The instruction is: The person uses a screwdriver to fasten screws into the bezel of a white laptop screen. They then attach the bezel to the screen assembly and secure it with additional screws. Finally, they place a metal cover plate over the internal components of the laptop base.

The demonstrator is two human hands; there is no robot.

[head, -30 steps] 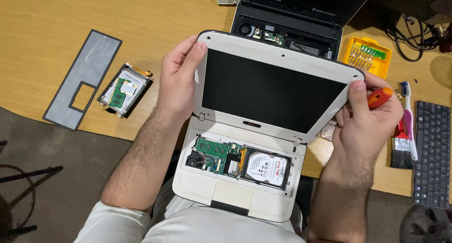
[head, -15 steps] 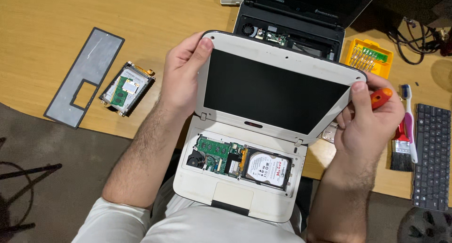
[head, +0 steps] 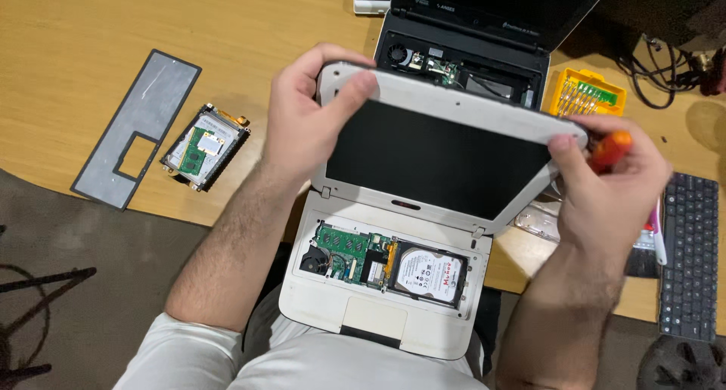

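- The white laptop (head: 393, 284) rests on the person's lap at the near table edge, its base uncovered, showing a circuit board (head: 344, 246) and a hard drive (head: 429, 273).
- The left hand (head: 302, 122) clasps the lid's far-left corner, fingers curled over the rim.
- The right hand (head: 612, 193) pinches the lid's right corner while clenching an orange screwdriver (head: 609, 150).
- Far right, a yellow case (head: 586, 91) holds bits.

A wooden desk (head: 227, 27) with a warm yellow-brown top fills the upper part of the view, its front edge curving. Below it lies a grey-brown carpet floor (head: 91, 299). Dark chair legs (head: 38, 284) stand on the carpet at lower left. The light is even and soft.
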